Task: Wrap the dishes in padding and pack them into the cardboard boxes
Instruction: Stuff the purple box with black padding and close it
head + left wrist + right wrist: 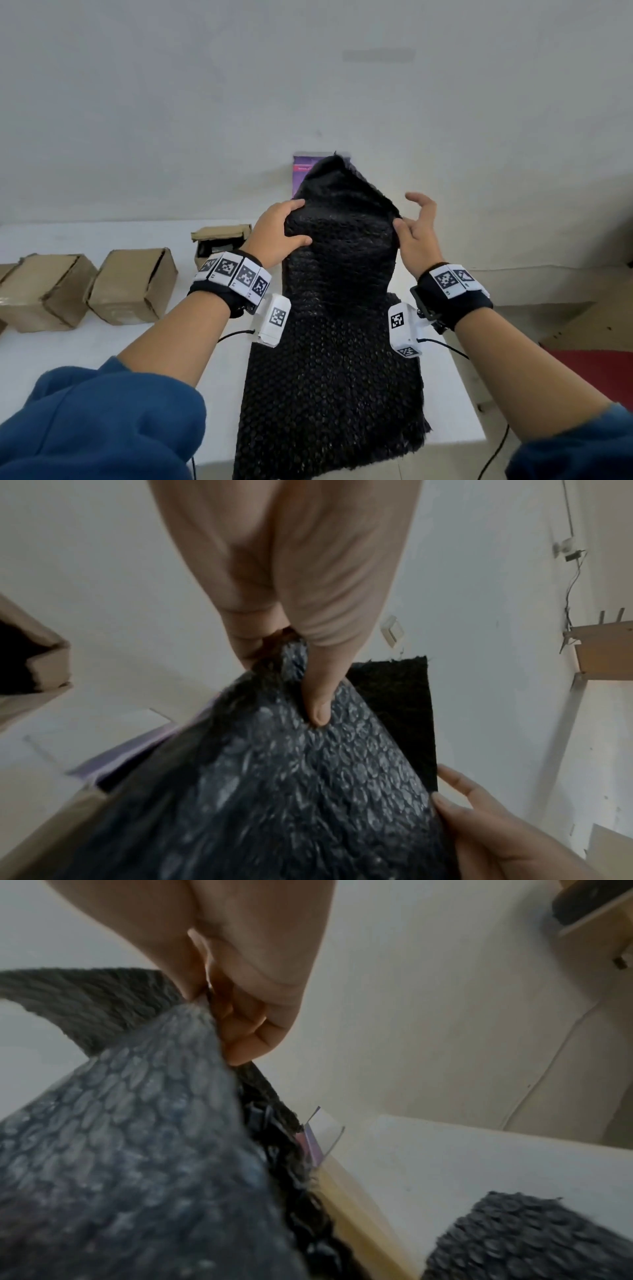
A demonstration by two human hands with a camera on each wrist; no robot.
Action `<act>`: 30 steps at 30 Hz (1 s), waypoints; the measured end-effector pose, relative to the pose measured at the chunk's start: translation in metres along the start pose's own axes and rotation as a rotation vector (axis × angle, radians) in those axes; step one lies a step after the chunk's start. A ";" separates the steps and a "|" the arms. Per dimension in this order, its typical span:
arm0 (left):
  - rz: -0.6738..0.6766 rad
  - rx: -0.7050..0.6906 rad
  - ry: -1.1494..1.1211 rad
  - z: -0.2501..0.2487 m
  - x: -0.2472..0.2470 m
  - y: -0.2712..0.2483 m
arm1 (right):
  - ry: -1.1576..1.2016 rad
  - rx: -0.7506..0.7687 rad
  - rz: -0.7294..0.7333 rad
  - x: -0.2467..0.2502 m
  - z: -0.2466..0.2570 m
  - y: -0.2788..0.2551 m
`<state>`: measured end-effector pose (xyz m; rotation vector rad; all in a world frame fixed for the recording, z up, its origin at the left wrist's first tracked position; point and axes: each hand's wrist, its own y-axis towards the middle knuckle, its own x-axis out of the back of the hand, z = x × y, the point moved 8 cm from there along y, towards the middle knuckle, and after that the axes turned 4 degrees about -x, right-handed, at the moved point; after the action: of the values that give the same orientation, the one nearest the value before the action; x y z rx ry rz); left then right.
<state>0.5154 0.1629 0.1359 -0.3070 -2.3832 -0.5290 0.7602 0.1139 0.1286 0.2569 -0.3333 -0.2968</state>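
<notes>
A long sheet of black bubble wrap (pixel 337 308) is lifted at its far end and drapes down over the white table's near edge. My left hand (pixel 279 234) grips its upper left edge, thumb (pixel 316 696) pressed on the bubbled face (pixel 291 791). My right hand (pixel 416 228) pinches the upper right edge (pixel 192 1042) between thumb and a finger, the other fingers spread. No dish is visible. Under the sheet a purple-lined box (pixel 301 171) partly shows.
Two closed cardboard boxes (pixel 132 286) (pixel 44 291) sit on the white table (pixel 102 342) at the left. An open box (pixel 221 240) stands behind my left wrist. A second piece of bubble wrap (pixel 534 1237) lies on the table at the right. A red mat (pixel 589 370) lies on the floor.
</notes>
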 end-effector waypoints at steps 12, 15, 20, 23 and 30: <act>-0.066 -0.058 -0.112 0.042 0.032 0.075 | -0.161 -0.082 0.222 -0.051 -0.010 0.073; -0.105 -0.064 -0.099 0.050 0.037 0.088 | -0.334 -0.026 0.128 -0.049 -0.011 0.084; -0.028 -0.037 -0.029 0.073 0.025 0.104 | -0.161 -0.138 0.068 -0.046 -0.022 0.110; 0.112 0.045 -0.129 0.085 0.006 0.108 | -0.130 -0.199 0.039 -0.051 -0.026 0.124; -0.037 0.243 -0.283 0.117 -0.014 0.109 | -0.138 -0.329 0.021 -0.068 -0.045 0.128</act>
<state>0.4978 0.3111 0.0773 -0.2409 -2.6985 -0.2177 0.7462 0.2636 0.1058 -0.0911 -0.4168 -0.3446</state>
